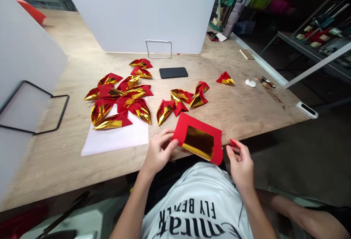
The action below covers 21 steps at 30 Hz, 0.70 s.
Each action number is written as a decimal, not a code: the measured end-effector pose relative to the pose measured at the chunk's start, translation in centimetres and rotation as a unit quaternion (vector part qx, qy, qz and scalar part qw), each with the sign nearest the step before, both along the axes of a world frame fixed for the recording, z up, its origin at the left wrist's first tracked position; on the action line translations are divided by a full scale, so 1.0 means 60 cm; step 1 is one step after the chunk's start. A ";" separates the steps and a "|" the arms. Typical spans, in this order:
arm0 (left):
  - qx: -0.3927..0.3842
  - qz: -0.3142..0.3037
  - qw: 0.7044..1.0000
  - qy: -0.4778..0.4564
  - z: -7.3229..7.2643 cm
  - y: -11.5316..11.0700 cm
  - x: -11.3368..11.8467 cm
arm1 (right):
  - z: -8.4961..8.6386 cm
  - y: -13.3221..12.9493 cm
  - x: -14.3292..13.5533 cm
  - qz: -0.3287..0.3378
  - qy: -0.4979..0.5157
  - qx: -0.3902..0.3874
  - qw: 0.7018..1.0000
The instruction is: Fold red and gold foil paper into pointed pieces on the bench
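A red paper sheet with a gold rectangle [199, 140] is held over the table's front edge, tilted and slightly curved. My left hand [161, 149] pinches its left edge between thumb and fingers. Just off the sheet's right edge is my right hand [241, 160], thumb and fingertips close together with a small red bit at the index fingertip. Beyond the sheet lie several folded red and gold paper pieces [164, 111]. A larger pile of such pieces [131, 98] rests at the left, partly on a white paper sheet [117, 140]. One folded piece [225, 78] sits apart at the right.
A black phone [173, 72] lies behind the folded pieces. White panels [148, 12] with wire stands rise at the back and left. A white case [250, 83], keys [264, 82] and a white device [307, 110] are on the right. Another person's arm [296, 213] shows at lower right.
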<state>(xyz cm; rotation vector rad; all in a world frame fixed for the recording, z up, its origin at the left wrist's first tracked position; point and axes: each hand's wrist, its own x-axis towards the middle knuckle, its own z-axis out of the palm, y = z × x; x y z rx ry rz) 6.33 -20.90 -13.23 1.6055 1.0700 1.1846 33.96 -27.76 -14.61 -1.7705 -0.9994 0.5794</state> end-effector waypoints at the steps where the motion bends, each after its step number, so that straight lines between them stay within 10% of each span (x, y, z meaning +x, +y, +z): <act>1: -0.001 0.011 1.000 -0.009 -0.002 0.000 0.001 | -0.007 -0.012 -0.009 -0.006 0.077 -0.011 0.997; 8: 0.000 0.074 0.995 -0.073 -0.013 -0.003 0.004 | 0.001 -0.018 -0.070 0.013 0.432 -0.026 0.902; 21: -0.019 0.161 0.957 -0.242 -0.037 0.006 -0.001 | 0.001 -0.009 -0.121 -0.023 0.372 0.044 0.927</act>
